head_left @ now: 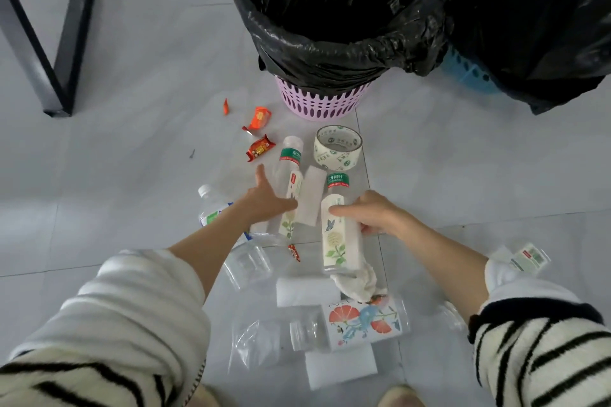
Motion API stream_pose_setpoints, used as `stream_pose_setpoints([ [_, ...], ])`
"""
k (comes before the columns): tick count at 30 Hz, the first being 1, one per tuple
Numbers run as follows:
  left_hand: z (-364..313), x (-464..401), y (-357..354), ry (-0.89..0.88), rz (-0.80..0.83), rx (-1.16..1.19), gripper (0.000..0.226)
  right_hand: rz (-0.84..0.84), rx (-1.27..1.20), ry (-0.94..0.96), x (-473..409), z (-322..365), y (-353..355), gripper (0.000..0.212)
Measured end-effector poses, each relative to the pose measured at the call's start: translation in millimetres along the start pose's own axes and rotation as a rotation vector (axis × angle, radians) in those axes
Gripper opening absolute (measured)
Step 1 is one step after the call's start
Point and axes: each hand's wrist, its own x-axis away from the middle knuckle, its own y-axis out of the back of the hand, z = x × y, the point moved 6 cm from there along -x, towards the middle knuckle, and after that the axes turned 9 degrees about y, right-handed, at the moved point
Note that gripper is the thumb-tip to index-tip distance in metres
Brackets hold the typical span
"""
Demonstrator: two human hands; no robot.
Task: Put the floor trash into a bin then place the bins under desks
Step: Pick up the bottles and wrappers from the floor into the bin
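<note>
Trash lies scattered on the grey tiled floor in front of a pink bin (319,101) lined with a black bag. My right hand (373,213) is shut on a clear bottle with a flower label (337,235), which lies lengthwise. My left hand (267,196) reaches with spread fingers onto a second flower-label bottle (291,182) and touches it. A white foam block (312,195) lies between the two bottles. A tape roll (337,149) and several orange wrappers (259,147) lie nearer the bin.
A blue bin (469,71) with a black bag stands to the right of the pink one. Black desk legs (62,43) stand at the upper left. More clear bottles (246,261), white blocks (305,291), a crumpled tissue (358,284) and a plastic bag (256,342) lie near my feet.
</note>
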Motion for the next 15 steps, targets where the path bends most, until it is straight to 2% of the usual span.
stream_pose_setpoints([
  [4,5,18,19,-0.034,0.058,0.130,0.080,-0.026,0.026,-0.032,21,7,19,0.045],
  [9,8,52,43,-0.046,0.238,0.261,0.041,0.187,0.033,-0.086,44,17,25,0.043],
  [12,20,70,63,-0.011,0.316,0.425,0.038,0.279,-0.047,-0.072,58,23,33,0.039],
  [15,29,81,82,-0.046,0.310,0.589,0.029,0.337,-0.070,-0.044,78,27,42,0.029],
])
